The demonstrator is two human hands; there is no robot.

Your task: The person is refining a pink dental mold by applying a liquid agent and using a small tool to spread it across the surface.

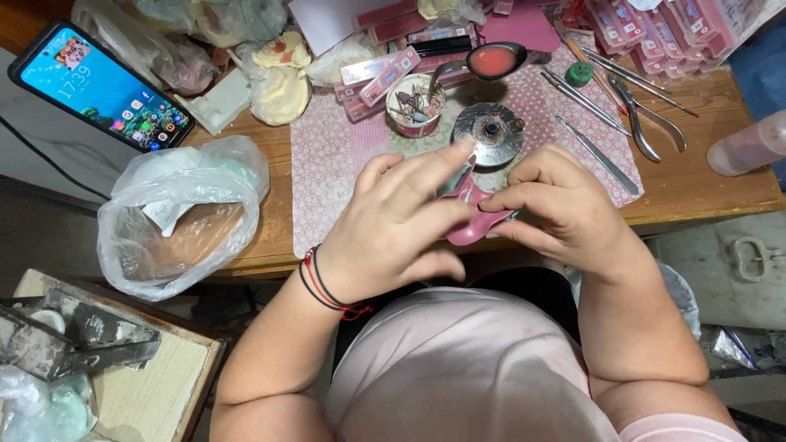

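1. Both hands meet just in front of the tabletop (704, 184) edge, over the person's lap, around a small pink piece (468, 229) that looks like soft wax or a denture base; its exact kind cannot be told.
2. The left hand (393, 225) grips the pink piece from the left. The thumb and lower fingers curl under it, while the index finger stretches forward, its tip reaching the small round metal stand (489, 131) on the mat (327, 164).
3. The right hand (557, 205) is clenched on the piece's right end, fingers folded tight and knuckles up. Something thin and dark shows at its fingertips, too hidden to name.
4. Judged from this, the shaping of the piece is under way, not finished: it is held in the air rather than set down, and both hands are still needed on it.
5. The tools lie untouched: pliers (647, 123) and slim metal instruments (602, 155) to the right, a cup (415, 105) of small bits and a spoon (491, 61) with pink material behind the stand.
6. Both forearms angle inward from the body, elbows out, wrists bent down. The left wrist wears red and black cords (327, 286).
7. Off to the left lie a phone (98, 86) with its screen lit and a plastic bag (184, 213).
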